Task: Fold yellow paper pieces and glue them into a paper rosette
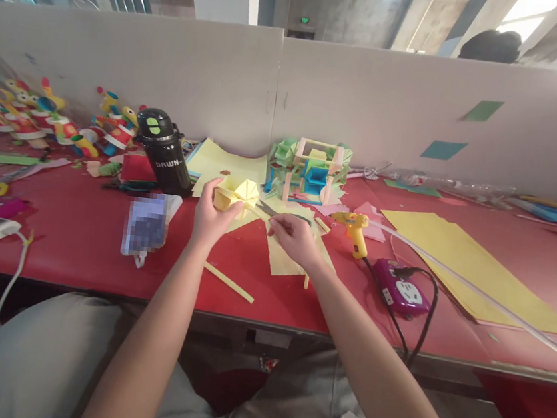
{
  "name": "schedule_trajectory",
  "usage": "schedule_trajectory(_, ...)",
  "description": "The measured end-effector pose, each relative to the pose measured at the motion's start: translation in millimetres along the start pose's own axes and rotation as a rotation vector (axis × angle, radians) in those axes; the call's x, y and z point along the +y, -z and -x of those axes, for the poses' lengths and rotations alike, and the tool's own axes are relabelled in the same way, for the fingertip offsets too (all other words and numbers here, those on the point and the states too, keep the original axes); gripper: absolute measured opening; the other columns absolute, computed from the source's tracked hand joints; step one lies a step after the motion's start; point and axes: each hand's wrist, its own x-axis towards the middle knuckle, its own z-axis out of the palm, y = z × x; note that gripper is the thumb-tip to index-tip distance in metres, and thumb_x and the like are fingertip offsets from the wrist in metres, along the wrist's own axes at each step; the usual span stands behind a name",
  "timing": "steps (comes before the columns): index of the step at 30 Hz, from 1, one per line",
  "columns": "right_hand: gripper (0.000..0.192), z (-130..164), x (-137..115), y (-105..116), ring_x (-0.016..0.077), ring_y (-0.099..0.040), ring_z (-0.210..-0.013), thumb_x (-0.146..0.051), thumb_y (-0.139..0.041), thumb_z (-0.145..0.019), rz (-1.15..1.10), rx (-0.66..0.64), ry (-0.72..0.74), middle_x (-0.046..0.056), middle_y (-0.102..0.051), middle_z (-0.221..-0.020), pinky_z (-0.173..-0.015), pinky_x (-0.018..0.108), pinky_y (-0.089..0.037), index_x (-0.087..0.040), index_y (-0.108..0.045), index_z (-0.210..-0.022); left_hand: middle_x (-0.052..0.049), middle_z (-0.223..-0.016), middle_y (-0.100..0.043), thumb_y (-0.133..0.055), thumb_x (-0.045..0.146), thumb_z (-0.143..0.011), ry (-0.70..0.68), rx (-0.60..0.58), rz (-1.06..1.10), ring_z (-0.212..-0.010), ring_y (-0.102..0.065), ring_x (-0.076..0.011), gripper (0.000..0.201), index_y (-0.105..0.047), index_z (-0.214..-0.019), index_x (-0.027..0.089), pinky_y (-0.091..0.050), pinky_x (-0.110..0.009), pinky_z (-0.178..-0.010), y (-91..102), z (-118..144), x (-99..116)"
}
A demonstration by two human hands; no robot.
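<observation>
Over the red surface (273,299), my left grip (211,218) pinches the yellow paper (246,190); my right grip (295,236) is wrapped round scissors (267,208), points right beside it. One slip could nick those folds; squeezing too hard might crush them.

Two bare hands show: one left hand (212,218) and one right hand (295,238). There is one faceted yellow folded-paper piece (246,192), one pair of grey-bladed metal scissors (265,208), one black lidded bottle (166,159) and one yellow plastic glue gun (356,233). Purple plastic power sockets (402,291) number two. Paper parallelograms number two, one green parallelogram (485,111) and one blue parallelogram (443,150). Multicoloured cup-bodied toy figures (117,135) number several, overlapping too much for an exact count.
</observation>
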Motion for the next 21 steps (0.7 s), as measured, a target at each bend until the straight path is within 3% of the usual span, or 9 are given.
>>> schedule_trajectory(6, 0.025, -2.5, 8.2, -3.7, 0.0172, -0.062, -0.073, -0.045, -0.064, -0.084, 0.024, 0.092, 0.016, 0.006, -0.07, -0.087, -0.069, 0.032, -0.051, -0.02, -0.067, -0.089, -0.009, -0.124, -0.065, -0.078, 0.029, -0.073, -0.112, -0.116, -0.082, -0.114, -0.063, -0.0279, 0.06, -0.054, -0.128, 0.026, -0.052, -0.039, -0.094, -4.9, 9.3, 13.9)
schedule_trajectory(10, 0.024, -5.9, 13.9, -5.5, 0.018, -0.063, -0.078, -0.042, -0.066, -0.082, 0.035, 0.142, 0.026, 0.006, -0.07, -0.089, -0.074, 0.034, -0.053, -0.02, -0.065, -0.091, -0.011, -0.125, -0.064, -0.08, 0.034, -0.072, -0.072, -0.241, -0.022, -0.114, -0.063, -0.0273, 0.068, -0.051, -0.133, 0.025, -0.053, -0.037, -0.091, -9.5, 14.7, 19.0)
schedule_trajectory(13, 0.026, -8.2, 14.4, -3.4, 0.0192, -0.065, -0.081, -0.042, -0.07, -0.078, -0.03, 0.188, 0.001, 0.006, -0.069, -0.087, -0.075, 0.035, -0.053, -0.02, -0.061, -0.087, -0.01, -0.128, -0.064, -0.076, 0.039, -0.076, -0.006, -0.32, 0.073, -0.117, -0.062, -0.0268, 0.06, -0.054, -0.131, 0.025, -0.053, -0.037, -0.092, -9.8, 13.2, 17.8)
schedule_trajectory(16, 0.029, -9.0, 10.2, 2.0, 0.0168, -0.061, -0.07, -0.045, -0.073, -0.075, -0.105, 0.171, -0.058, 0.004, -0.067, -0.078, -0.064, 0.031, -0.05, -0.02, -0.059, -0.08, -0.011, -0.123, -0.067, -0.066, 0.036, -0.083, 0.067, -0.196, 0.167, -0.114, -0.064, -0.0251, 0.04, -0.062, -0.12, 0.022, -0.054, -0.035, -0.09, -6.2, 4.2, 10.9)
schedule_trajectory(19, 0.03, -8.6, 5.4, 7.2, 0.0126, -0.052, -0.058, -0.047, -0.075, -0.074, -0.195, 0.113, -0.094, 0.001, -0.063, -0.07, -0.054, 0.028, -0.042, -0.02, -0.061, -0.076, -0.009, -0.113, -0.071, -0.063, 0.028, -0.079, 0.198, -0.042, 0.238, -0.102, -0.068, -0.0227, 0.031, -0.067, -0.109, 0.02, -0.056, -0.033, -0.082, -0.1, -6.0, 4.3)
schedule_trajectory(21, 0.032, -8.5, 3.6, 9.2, 0.0105, -0.048, -0.054, -0.047, -0.076, -0.073, -0.262, 0.089, -0.102, 0.0, -0.061, -0.066, -0.05, 0.026, -0.036, -0.019, -0.061, -0.075, -0.009, -0.106, -0.072, -0.064, 0.028, -0.077, 0.323, -0.075, 0.311, -0.092, -0.07, -0.0215, 0.033, -0.069, -0.108, 0.019, -0.057, -0.032, -0.076, 3.5, -9.0, 3.7)
